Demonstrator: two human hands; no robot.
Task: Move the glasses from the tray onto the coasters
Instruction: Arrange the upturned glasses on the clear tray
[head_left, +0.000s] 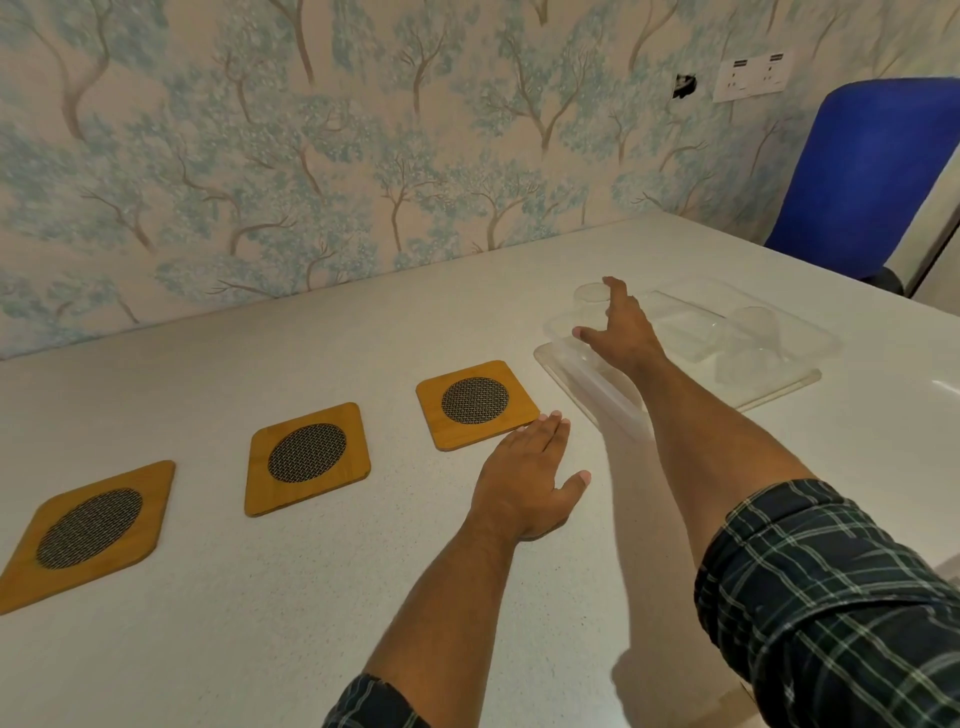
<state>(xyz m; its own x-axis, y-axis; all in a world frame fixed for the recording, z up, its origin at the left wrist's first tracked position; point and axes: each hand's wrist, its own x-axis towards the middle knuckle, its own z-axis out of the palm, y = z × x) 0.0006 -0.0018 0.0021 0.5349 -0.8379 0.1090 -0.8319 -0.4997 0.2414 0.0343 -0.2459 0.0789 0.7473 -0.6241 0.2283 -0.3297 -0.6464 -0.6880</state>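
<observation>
Three wooden coasters with dark mesh centres lie in a row on the white table: left (88, 530), middle (307, 457), right (475, 402). A clear plastic tray (769, 387) sits to the right of them. A clear glass (589, 301) stands at the tray's far left corner; another clear glass (753, 332) stands near the tray's right end. My right hand (618, 332) stretches over the tray, fingers spread beside the left glass, not closed on it. My left hand (530, 478) rests flat on the table just below the right coaster, holding nothing.
The white table (363, 597) meets a tree-patterned wall at the back. A blue chair (872, 171) stands past the table's far right corner. A wall socket plate (753, 75) is above the table.
</observation>
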